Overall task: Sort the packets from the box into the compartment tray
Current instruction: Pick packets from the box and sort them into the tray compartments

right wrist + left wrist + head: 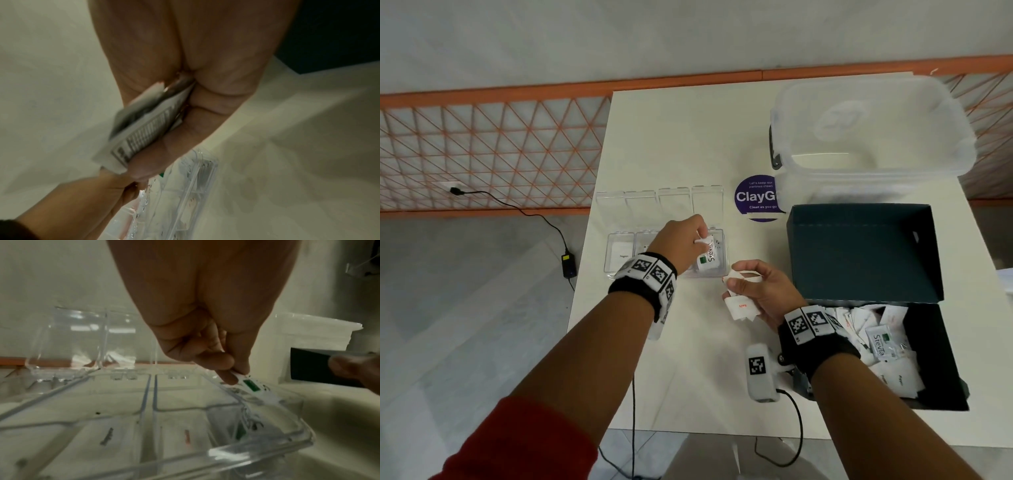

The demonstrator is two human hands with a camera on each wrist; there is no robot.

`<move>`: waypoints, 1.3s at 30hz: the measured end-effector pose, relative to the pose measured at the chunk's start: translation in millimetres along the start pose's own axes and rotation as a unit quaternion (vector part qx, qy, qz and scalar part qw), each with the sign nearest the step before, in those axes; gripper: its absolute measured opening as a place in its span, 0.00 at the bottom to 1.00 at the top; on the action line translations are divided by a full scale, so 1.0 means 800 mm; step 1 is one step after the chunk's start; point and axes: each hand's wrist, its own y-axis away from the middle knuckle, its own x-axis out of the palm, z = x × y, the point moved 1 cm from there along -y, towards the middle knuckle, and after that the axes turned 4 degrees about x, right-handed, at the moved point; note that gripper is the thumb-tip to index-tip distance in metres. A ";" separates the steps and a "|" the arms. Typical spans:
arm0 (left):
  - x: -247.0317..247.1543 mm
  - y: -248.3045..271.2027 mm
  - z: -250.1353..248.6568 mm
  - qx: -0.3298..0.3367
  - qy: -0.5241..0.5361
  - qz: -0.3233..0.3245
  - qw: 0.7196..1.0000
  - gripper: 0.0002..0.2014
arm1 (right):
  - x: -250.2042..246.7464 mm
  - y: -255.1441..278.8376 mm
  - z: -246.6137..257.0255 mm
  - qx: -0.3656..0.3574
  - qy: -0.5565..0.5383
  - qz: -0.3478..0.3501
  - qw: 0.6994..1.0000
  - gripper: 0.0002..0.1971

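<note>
Head view: left hand [681, 236] pinches a white Stevia packet [707, 255] over the rightmost cell of the clear plastic compartment tray [619, 274]; right hand [763, 291] clutches several white packets [743, 308] beside the dark cardboard box [859, 246].

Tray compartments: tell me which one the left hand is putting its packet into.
The rightmost compartment of the compartment tray, nearest the dark box. The left hand pinches a Stevia packet over it; the others sit farther left.
</note>
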 end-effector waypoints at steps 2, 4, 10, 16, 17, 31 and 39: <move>0.005 -0.005 -0.003 0.007 -0.015 -0.006 1.000 0.04 | -0.001 -0.001 0.000 -0.002 -0.004 0.001 1.000 0.13; 0.010 -0.009 -0.004 0.011 -0.023 -0.018 1.000 0.04 | -0.002 -0.002 0.001 -0.004 -0.011 0.001 1.000 0.13; 0.024 -0.017 -0.007 0.068 -0.124 0.014 0.990 0.06 | -0.003 -0.004 0.006 -0.002 -0.020 0.001 1.000 0.13; 0.035 -0.020 -0.005 0.117 -0.245 0.064 0.960 0.10 | -0.004 -0.008 0.008 0.002 -0.006 -0.001 1.000 0.14; 0.034 -0.021 -0.006 0.122 -0.254 0.076 0.956 0.11 | -0.004 -0.009 0.008 0.003 -0.005 -0.001 1.000 0.14; 0.032 -0.025 -0.017 0.101 -0.256 0.104 0.956 0.09 | -0.005 -0.009 0.007 -0.008 -0.008 0.013 1.000 0.14; 0.025 -0.022 -0.011 0.105 -0.167 0.076 0.977 0.13 | -0.008 -0.008 0.005 -0.012 -0.017 0.011 1.000 0.13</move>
